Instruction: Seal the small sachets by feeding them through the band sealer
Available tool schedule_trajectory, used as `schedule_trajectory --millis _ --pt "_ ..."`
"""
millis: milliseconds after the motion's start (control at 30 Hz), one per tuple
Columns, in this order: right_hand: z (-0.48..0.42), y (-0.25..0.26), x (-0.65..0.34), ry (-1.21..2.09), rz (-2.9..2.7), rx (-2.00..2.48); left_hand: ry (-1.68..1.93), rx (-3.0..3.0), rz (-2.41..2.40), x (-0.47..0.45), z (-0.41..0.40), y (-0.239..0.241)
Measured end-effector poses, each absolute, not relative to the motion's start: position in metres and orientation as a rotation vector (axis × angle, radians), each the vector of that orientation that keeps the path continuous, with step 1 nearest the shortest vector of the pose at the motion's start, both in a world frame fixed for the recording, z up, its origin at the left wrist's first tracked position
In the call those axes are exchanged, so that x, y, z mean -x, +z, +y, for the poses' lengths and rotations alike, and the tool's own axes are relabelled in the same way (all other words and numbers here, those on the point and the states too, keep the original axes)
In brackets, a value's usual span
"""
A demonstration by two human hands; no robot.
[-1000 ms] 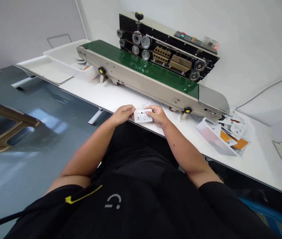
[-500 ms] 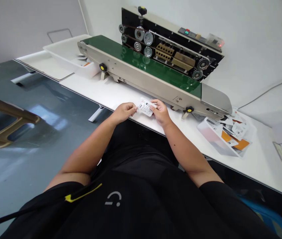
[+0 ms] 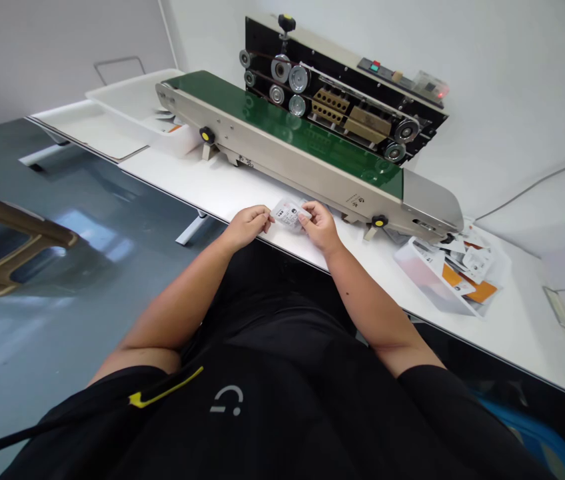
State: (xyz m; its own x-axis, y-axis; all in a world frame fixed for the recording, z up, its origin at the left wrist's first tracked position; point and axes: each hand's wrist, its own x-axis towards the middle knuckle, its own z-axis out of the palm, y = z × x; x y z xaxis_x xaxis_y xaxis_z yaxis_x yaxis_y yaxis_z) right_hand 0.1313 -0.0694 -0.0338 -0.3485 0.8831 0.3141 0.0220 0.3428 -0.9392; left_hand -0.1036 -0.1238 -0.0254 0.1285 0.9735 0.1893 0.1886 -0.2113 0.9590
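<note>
Printed pkt (image 3: 284, 213) held over counter's (image 3: 177, 177) near edge; L hand (image 3: 248, 227) grip pinched closed on its left corner, R hand (image 3: 321, 230) closed on right side. Best: light pinch, edges only. Bin (image 3: 430, 283) twd counter's R end: white pkts (image 3: 476, 260) + orange pcs (image 3: 482, 291), heaped. Tray (image 3: 135, 123) at L end: few items (image 3: 175, 128), partly hidden.

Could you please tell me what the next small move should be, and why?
Probably for the left hand to secure a pinch at the left end of the printed white packet: the right hand grips the right end, while the left hand is right at the left corner, though whether it truly grips there is hard to tell.
</note>
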Motion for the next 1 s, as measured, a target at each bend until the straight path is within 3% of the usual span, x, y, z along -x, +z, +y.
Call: schedule_trajectory --millis 300,667,767,1000 --pt "-0.082 -0.019 -0.135 0.514 -2.009 0.753 1.233 -1.567 1.052 0.104 -0.131 -0.027" --pt "-0.089 -0.019 -0.128 0.245 -2.225 0.644 1.292 -1.508 1.033 0.106 -0.127 -0.032" --pt "-0.086 -0.020 -0.129 0.356 -2.130 0.758 1.271 -1.480 1.009 0.105 -0.126 -0.034" --pt "-0.083 -0.032 -0.128 0.996 -1.945 0.914 1.196 -1.460 1.188 0.105 -0.127 -0.029"
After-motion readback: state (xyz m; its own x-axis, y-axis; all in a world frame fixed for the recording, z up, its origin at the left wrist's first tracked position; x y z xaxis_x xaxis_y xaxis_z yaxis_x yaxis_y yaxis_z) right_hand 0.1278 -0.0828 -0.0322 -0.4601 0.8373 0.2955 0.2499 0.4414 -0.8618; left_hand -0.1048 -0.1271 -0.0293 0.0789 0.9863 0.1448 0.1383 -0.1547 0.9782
